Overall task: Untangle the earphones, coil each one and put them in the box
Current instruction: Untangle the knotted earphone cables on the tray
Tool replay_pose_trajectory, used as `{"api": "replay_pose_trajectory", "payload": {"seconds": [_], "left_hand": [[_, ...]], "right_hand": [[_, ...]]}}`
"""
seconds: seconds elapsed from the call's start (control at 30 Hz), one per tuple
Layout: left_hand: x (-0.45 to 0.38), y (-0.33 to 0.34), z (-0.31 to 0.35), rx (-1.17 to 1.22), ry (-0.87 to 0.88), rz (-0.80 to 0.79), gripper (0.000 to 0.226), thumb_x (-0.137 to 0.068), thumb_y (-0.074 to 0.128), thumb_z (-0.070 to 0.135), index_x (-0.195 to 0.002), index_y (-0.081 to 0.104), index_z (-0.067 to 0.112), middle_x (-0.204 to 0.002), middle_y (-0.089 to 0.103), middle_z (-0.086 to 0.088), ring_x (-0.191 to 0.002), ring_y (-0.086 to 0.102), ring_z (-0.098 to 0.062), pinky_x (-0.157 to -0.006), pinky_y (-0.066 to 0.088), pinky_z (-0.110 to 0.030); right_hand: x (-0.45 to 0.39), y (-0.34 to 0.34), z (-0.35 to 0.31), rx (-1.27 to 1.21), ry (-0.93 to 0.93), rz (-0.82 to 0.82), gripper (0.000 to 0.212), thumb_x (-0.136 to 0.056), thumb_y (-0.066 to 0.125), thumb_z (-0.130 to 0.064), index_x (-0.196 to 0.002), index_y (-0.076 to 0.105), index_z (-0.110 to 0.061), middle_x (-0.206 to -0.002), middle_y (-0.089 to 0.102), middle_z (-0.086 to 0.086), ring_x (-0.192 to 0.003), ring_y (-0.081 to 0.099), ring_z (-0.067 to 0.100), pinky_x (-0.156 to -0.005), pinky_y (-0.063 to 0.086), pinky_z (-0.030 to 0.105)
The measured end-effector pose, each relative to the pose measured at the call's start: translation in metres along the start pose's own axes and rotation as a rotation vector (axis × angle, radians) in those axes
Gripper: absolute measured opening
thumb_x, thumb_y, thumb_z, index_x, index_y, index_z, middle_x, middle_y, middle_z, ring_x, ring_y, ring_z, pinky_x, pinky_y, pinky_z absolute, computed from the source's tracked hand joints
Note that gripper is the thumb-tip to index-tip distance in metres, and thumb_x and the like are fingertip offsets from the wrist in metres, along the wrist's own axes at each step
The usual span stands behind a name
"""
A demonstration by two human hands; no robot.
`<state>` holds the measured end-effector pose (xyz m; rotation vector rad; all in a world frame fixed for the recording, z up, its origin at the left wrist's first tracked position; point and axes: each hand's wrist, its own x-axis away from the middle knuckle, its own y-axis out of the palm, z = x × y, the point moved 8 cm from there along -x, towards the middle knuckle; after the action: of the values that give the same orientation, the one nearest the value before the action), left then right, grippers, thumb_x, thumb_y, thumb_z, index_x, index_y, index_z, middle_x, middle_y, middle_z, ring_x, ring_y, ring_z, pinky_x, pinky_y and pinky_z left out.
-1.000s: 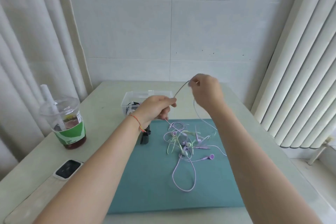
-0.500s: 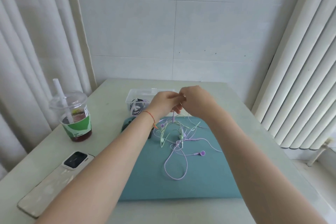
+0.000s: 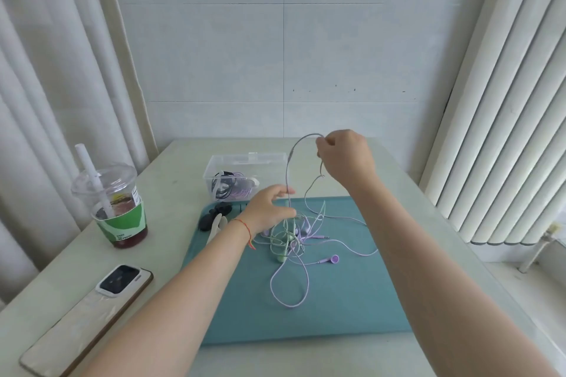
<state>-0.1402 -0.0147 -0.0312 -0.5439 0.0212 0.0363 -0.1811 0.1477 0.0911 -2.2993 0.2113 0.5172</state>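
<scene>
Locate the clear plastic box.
Head view: the clear plastic box sits on the table behind the teal mat's far left corner, right of the drink cup.

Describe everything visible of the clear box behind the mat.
The clear box is a small, lidless, see-through plastic tub, upright on the table just past the teal mat's far edge. Coiled black and purple earphones already lie inside. Neither hand touches it; the left hand hovers nearby.

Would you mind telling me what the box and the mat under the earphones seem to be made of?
Box: likely clear rigid plastic; the coiled cables inside show through its glossy walls. Mat: probably soft rubber or silicone, matte teal with rounded corners and a slightly raised edge, though the look leaves it open.
</scene>
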Motion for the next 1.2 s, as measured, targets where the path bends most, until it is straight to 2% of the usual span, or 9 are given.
{"api": "replay_pose_trajectory", "payload": {"seconds": [0.17, 0.27, 0.47, 0.57, 0.63, 0.77, 0.93, 1.1, 1.2], "left_hand": [[-0.001, 0.000, 0.049, 0.107, 0.098, -0.043, 0.009, -0.089, 0.069, 0.020, -0.094, 0.070, 0.013, -0.095, 0.070, -0.001, -0.090, 0.063, -0.013, -0.085, 0.045, -0.025], [0.003, -0.012, 0.070, 0.499, 0.147, -0.022, 0.012, -0.094, 0.061, 0.015, -0.093, 0.068, 0.006, -0.082, 0.073, -0.009, -0.073, 0.069, -0.023, -0.086, 0.056, -0.034], [-0.007, -0.059, 0.101, 0.518, 0.241, 0.184, 0.021, -0.096, 0.060, 0.026, -0.091, 0.072, 0.009, -0.061, 0.063, -0.003, -0.052, 0.059, -0.016, -0.066, 0.055, -0.032], [-0.015, -0.039, 0.090, 0.083, 0.117, 0.092, 0.026, -0.095, 0.059, 0.034, -0.084, 0.073, 0.016, -0.053, 0.038, 0.001, -0.040, 0.032, -0.013, -0.045, 0.036, -0.022], [-0.015, -0.025, 0.083, -0.105, 0.070, 0.025, 0.028, -0.094, 0.059, 0.037, -0.082, 0.075, 0.017, -0.054, 0.039, 0.003, -0.043, 0.029, -0.013, -0.041, 0.026, -0.022], [-0.012, -0.013, 0.077, -0.031, 0.015, -0.014, 0.028, -0.092, 0.059, 0.033, -0.076, 0.070, 0.013, -0.047, 0.037, 0.008, -0.040, 0.029, -0.010, -0.043, 0.023, -0.021], [-0.006, -0.015, 0.070, 0.195, 0.003, -0.012, 0.019, -0.078, 0.052, 0.024, -0.062, 0.047, 0.015, -0.052, 0.041, 0.003, -0.049, 0.035, -0.018, -0.056, 0.035, -0.028], [0.001, -0.012, 0.024, 0.146, -0.044, -0.076, 0.012, -0.087, 0.058, 0.003, -0.098, 0.057, 0.005, -0.073, 0.065, -0.004, -0.067, 0.062, -0.021, -0.076, 0.052, -0.034], [0.001, -0.004, -0.003, 0.088, -0.048, -0.125, 0.014, -0.080, 0.067, 0.000, -0.087, 0.066, 0.012, -0.082, 0.070, -0.002, -0.082, 0.065, -0.019, -0.086, 0.052, -0.033]], "right_hand": [[-0.001, 0.003, -0.001, -0.102, 0.027, -0.093, 0.035, -0.089, 0.049, -0.024, -0.072, 0.070, -0.001, -0.042, 0.050, -0.005, -0.047, 0.041, 0.018, -0.049, 0.033, 0.025], [-0.005, 0.003, 0.010, 0.028, 0.078, -0.104, 0.035, -0.088, 0.048, -0.026, -0.081, 0.068, 0.002, -0.066, 0.061, 0.014, -0.057, 0.047, 0.025, -0.055, 0.037, 0.027], [0.024, 0.032, 0.019, 0.359, 0.046, -0.694, 0.031, -0.094, 0.054, -0.028, -0.074, 0.068, -0.009, -0.071, 0.064, 0.006, -0.055, 0.055, 0.021, -0.050, 0.040, 0.023], [0.018, 0.018, 0.009, 0.373, -0.028, -0.500, 0.027, -0.086, 0.066, -0.031, -0.094, 0.056, -0.007, -0.085, 0.053, 0.004, -0.083, 0.055, 0.028, -0.062, 0.038, 0.028], [0.015, 0.007, 0.004, 0.314, -0.048, -0.361, 0.054, -0.083, 0.069, -0.028, -0.122, 0.041, -0.004, -0.115, 0.043, 0.010, -0.108, 0.049, 0.031, -0.075, 0.037, 0.031], [0.024, 0.019, -0.021, 0.348, -0.343, -0.354, 0.061, -0.086, 0.060, -0.021, -0.142, 0.037, -0.018, -0.145, 0.038, 0.005, -0.134, 0.035, 0.026, -0.105, 0.030, 0.039], [0.034, 0.058, -0.020, 0.185, -0.208, -0.574, 0.030, -0.092, 0.039, -0.004, -0.118, 0.052, -0.011, -0.110, 0.063, 0.013, -0.091, 0.058, 0.028, -0.071, 0.042, 0.031], [0.048, 0.077, -0.002, 0.106, -0.025, -0.869, 0.020, -0.097, 0.050, -0.020, -0.096, 0.062, -0.004, -0.062, 0.041, 0.006, -0.047, 0.034, 0.017, -0.045, 0.033, 0.023], [0.051, 0.069, -0.005, -0.084, 0.026, -1.003, 0.026, -0.094, 0.061, -0.029, -0.081, 0.061, -0.006, -0.054, 0.028, 0.001, -0.045, 0.022, 0.015, -0.043, 0.021, 0.021]]}}
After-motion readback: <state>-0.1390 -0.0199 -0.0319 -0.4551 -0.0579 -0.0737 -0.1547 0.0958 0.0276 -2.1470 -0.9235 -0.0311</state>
